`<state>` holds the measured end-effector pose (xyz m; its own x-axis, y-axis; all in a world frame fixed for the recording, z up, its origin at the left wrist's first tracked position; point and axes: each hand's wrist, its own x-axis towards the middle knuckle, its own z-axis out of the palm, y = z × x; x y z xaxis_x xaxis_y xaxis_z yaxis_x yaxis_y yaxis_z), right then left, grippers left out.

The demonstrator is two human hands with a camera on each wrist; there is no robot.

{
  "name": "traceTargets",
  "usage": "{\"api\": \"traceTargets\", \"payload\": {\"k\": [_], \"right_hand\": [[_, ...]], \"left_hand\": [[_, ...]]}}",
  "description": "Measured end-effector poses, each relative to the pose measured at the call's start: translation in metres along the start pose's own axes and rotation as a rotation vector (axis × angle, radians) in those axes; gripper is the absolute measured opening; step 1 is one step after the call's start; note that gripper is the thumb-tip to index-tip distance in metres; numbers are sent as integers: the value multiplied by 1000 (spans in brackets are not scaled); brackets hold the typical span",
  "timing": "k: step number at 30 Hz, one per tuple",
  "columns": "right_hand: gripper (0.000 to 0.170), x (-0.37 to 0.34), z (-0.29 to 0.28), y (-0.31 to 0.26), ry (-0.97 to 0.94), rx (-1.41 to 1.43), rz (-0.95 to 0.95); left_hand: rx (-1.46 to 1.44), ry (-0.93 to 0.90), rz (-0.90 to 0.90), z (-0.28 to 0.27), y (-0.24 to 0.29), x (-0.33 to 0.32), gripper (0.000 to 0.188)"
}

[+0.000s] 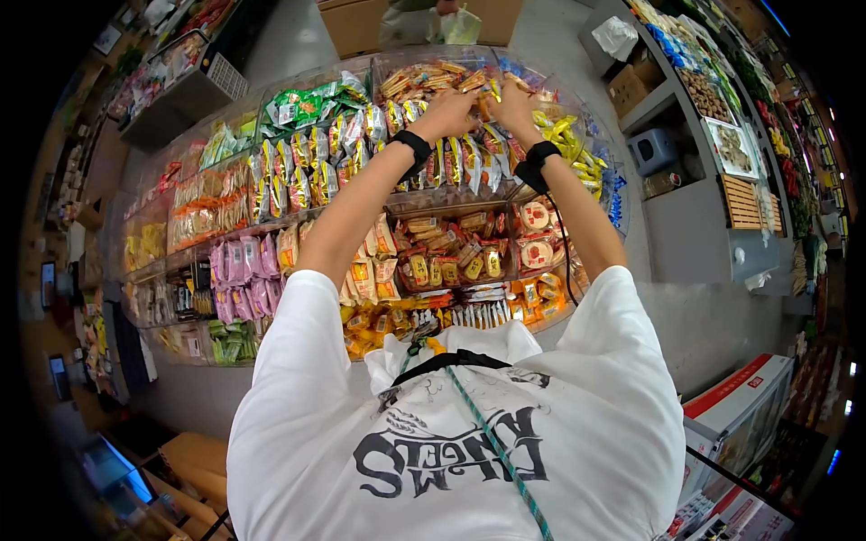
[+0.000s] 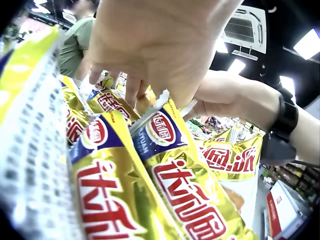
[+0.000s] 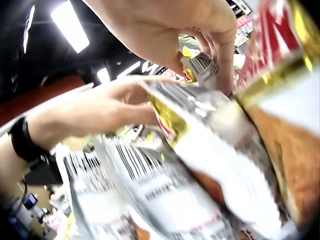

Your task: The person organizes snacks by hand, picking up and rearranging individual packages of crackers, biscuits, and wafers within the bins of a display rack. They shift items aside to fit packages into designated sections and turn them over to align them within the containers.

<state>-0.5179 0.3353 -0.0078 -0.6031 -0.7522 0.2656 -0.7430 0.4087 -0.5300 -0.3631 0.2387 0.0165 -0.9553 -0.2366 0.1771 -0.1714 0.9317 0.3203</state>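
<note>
In the head view both hands reach over the far part of a snack display. My right hand (image 1: 514, 109) pinches a small wrapped snack packet (image 3: 201, 67) between thumb and fingers; its silver end with a barcode shows in the right wrist view. My left hand (image 1: 450, 114) is just to the left, its fingers (image 2: 132, 91) pointing down among gold snack packets (image 2: 114, 103); their tips are partly hidden. Upright gold-and-white packets (image 2: 175, 165) with red lettering stand close beneath the left hand. White packets with barcodes (image 3: 160, 185) stand below the right hand.
Clear-walled bins hold green bags (image 1: 302, 105), pink packets (image 1: 244, 261), yellow packets (image 1: 582, 153) and round red-and-white packs (image 1: 536, 216). A grey shelf unit (image 1: 686, 216) stands on the right, cardboard boxes (image 1: 352, 27) beyond the display. A person (image 2: 77, 45) stands behind it.
</note>
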Motion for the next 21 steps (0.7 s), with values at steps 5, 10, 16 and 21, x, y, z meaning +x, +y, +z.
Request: {"api": "traceTargets", "payload": {"k": [5, 10, 16, 21], "right_hand": [[31, -23, -12, -38, 35, -134, -132], [23, -15, -26, -60, -53, -222, -238], [26, 9, 22, -13, -191, -241, -180], [37, 26, -27, -3, -156, -63, -52]], "left_hand": [[61, 16, -7, 10, -17, -4, 65], [-79, 77, -9, 22, -22, 2, 63], [-96, -1, -46, 13, -4, -1, 80], [-19, 167, 25, 10, 6, -7, 61]]}}
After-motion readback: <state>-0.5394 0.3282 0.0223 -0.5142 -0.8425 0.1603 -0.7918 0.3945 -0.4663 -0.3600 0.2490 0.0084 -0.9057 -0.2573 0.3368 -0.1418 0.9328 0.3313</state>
